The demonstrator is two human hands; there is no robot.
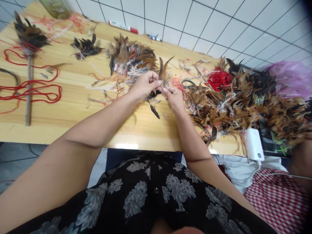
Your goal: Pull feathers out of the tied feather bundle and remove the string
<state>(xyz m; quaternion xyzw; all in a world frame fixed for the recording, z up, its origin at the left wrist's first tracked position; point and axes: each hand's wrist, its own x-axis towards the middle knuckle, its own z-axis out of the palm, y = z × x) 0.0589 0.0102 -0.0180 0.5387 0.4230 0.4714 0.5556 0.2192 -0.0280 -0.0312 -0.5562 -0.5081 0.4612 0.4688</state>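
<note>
Both hands meet over the middle of the table. My left hand (pixel 145 85) is closed, thumb and fingers pinched at the base of a small bunch of brown feathers (pixel 164 71). From the other side my right hand (pixel 174 98) pinches at the same base, its fingertips almost touching the left thumb. The feather tips point up and away from me. Just below the hands lies a loose black feather (pixel 154 111). Behind the left hand sits a heap of brown feather bunches (pixel 133 53). What exactly is between the fingertips is partly hidden.
A feather duster with a wooden stick (pixel 28 87) and looped red cord (pixel 46 97) lie at left, near a black feather bunch (pixel 86 47). At right are a large feather pile (pixel 219 110), red string (pixel 219 79) and a white power bank (pixel 254 144). A marker (pixel 123 27) lies by the tiled wall.
</note>
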